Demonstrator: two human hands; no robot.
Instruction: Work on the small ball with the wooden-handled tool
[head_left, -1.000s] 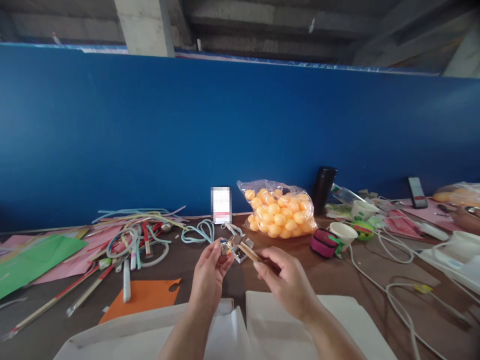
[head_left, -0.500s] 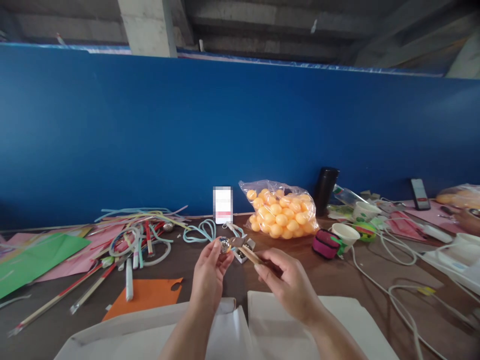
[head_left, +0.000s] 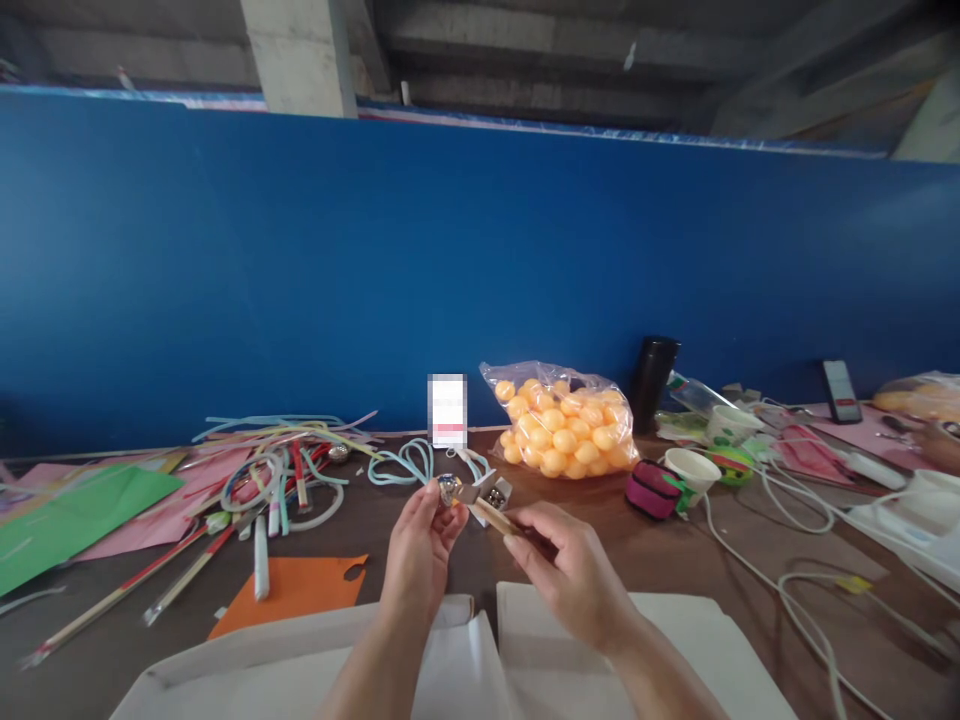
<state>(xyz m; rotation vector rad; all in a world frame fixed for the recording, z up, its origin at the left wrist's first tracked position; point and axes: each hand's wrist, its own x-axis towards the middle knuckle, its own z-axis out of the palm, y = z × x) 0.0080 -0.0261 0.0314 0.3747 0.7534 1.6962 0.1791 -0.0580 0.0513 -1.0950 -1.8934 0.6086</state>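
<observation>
Pinched in the fingertips of my left hand (head_left: pixel 420 540) is a small, shiny, silver round piece (head_left: pixel 449 489) with an orange tint at its edge. My right hand (head_left: pixel 570 560) grips a wooden-handled tool (head_left: pixel 495 516) with a flat grey metal blade. The blade points left, and its tip is close to or touching the silver piece; I cannot tell which. Just behind the tool stands a small white open box (head_left: pixel 504 490) with small metal bits inside, partly covered by the tool.
A clear bag of orange balls (head_left: pixel 562 425) sits behind my right hand. Tubes and sticks lie at left beside green paper (head_left: pixel 90 515) and orange paper (head_left: pixel 300 590). At right are a purple pouch (head_left: pixel 651 490), a paper cup (head_left: pixel 691 470), a black bottle (head_left: pixel 655 385) and white cables (head_left: pixel 795 590).
The tool in my right hand has shifted slightly, showing more of the small white box behind it. My left hand keeps the silver piece in nearly the same place.
</observation>
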